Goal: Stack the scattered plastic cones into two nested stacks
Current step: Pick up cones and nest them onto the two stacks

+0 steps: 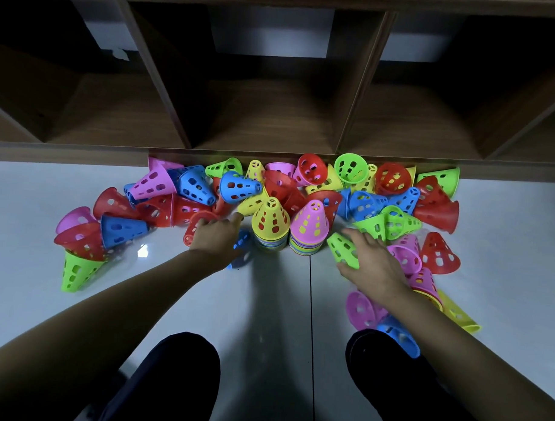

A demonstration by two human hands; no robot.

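Two nested stacks stand upright on the floor in the middle: one topped by a yellow cone (270, 222), one topped by a pink cone (309, 228). Several loose perforated cones in red, blue, green, pink and yellow lie scattered around them. My left hand (217, 238) reaches left of the yellow-topped stack and holds a blurred blue cone (242, 248) beneath the palm, fingers by a red cone (196, 225). My right hand (370, 260) grips a green cone (342, 250) just right of the pink-topped stack.
A dark wooden shelf unit (273, 125) with open compartments runs along the back, its base touching the cone pile. My knees in dark trousers (176, 373) sit at the bottom of the view. Pale glossy floor tiles (279, 298) lie between knees and stacks.
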